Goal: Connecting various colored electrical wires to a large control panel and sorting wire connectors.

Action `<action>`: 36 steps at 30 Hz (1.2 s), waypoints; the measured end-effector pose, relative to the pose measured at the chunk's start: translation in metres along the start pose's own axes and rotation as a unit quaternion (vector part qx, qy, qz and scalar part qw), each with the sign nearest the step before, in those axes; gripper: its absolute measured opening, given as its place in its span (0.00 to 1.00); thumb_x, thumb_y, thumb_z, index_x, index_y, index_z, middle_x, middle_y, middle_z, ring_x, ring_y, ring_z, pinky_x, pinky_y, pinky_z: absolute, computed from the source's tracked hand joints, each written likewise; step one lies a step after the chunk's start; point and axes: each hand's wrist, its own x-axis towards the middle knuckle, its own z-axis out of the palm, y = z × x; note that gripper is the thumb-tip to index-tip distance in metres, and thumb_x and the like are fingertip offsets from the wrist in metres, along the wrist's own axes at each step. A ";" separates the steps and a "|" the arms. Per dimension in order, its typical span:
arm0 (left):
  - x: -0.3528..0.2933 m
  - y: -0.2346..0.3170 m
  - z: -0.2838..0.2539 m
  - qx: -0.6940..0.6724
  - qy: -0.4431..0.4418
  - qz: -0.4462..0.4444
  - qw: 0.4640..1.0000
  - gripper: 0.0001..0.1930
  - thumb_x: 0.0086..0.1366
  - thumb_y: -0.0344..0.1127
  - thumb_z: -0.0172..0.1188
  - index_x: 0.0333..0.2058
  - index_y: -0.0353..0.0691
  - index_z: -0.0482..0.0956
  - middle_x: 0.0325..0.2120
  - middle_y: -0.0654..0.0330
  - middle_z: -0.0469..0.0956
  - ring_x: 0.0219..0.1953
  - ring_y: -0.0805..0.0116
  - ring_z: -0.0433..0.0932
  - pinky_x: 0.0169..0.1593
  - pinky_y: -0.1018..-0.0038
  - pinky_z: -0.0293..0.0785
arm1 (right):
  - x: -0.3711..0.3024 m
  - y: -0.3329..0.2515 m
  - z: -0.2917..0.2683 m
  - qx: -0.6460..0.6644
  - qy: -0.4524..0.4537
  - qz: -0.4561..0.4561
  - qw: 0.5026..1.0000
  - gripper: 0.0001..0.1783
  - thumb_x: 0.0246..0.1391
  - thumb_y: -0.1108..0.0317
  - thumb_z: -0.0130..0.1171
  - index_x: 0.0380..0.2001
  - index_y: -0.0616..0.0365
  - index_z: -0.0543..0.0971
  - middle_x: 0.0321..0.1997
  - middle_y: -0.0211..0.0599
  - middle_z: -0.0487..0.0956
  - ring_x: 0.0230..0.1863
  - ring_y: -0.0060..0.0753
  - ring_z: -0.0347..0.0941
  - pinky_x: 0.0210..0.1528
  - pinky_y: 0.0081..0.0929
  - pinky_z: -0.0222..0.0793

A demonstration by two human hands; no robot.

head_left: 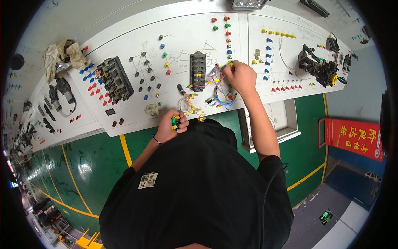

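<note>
Head view: left hand (167,125) curled closed around green and yellow plugs (175,122), just beside the front edge of the white desk (124,39). Right hand (241,77), fingertips pinched together on a yellow plug (231,64) over the desk, beside coloured wires (217,75). Black terminal block (197,66) left of these wires

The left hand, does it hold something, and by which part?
The left hand holds small green and yellow pieces in its curled grasp; by which part of them cannot be told.
</note>
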 end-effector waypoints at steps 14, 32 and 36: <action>0.001 0.002 -0.012 -0.019 0.011 -0.004 1.000 0.10 0.67 0.37 0.47 0.29 0.40 0.69 0.23 0.61 0.67 0.24 0.71 0.64 0.24 0.75 0.60 | 0.008 0.008 0.008 0.022 -0.025 0.013 0.999 0.24 0.61 0.49 0.55 0.22 0.60 0.81 0.21 0.51 0.79 0.25 0.56 0.78 0.30 0.47 0.73; 0.004 0.006 -0.016 -0.022 0.003 -0.002 1.000 0.10 0.68 0.38 0.46 0.30 0.40 0.69 0.24 0.61 0.67 0.24 0.71 0.64 0.24 0.76 0.60 | 0.002 0.010 0.004 0.013 -0.071 0.021 0.997 0.22 0.64 0.50 0.53 0.28 0.58 0.81 0.24 0.48 0.81 0.27 0.54 0.78 0.31 0.45 0.73; 0.001 0.004 -0.014 -0.007 0.008 0.011 1.000 0.09 0.68 0.38 0.46 0.30 0.40 0.69 0.23 0.61 0.67 0.24 0.70 0.65 0.23 0.75 0.60 | -0.003 -0.012 -0.009 0.012 -0.062 0.043 0.997 0.24 0.64 0.50 0.53 0.23 0.59 0.80 0.24 0.50 0.80 0.27 0.55 0.78 0.31 0.45 0.73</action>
